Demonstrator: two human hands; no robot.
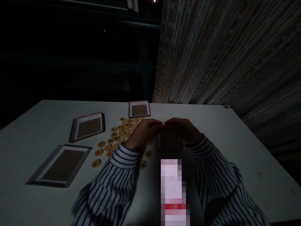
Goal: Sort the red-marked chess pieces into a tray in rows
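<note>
Meeting at the fingertips above a dimly lit white table point(221, 135), a person's left hand point(148, 129) and right hand point(182, 128) arch toward each other, fingers bent and held close together; whether either pinches anything between the tips cannot be told in the gloom. Below them lies a dark, shallow frame-like tray point(167, 137), partly covered by the hands, with a few reddish pieces point(173, 145) along its near side, their markings too dim to read. Beside the left hand and partly hidden by it, round xiangqi pieces point(121, 132) spread in a loose heap, some showing red characters, others black, and several with plain tops. Two black-marked discs point(148, 154) lie apart from the heap, between the left forearm and the tray, while red-marked ones sit at its near left edge. Striped blue-and-white sleeves point(110, 185) cover both forearms. Farther out are three frames with pale borders and grey-brown centers: a brown-rimmed one point(139, 110) just beyond the heap, another brown-rimmed one point(88, 126) angled to its left, and a grey-edged one point(63, 166) nearest the person at far left. A string curtain point(199, 59) hangs past the table's far right side, and the background falls into near darkness.
</note>
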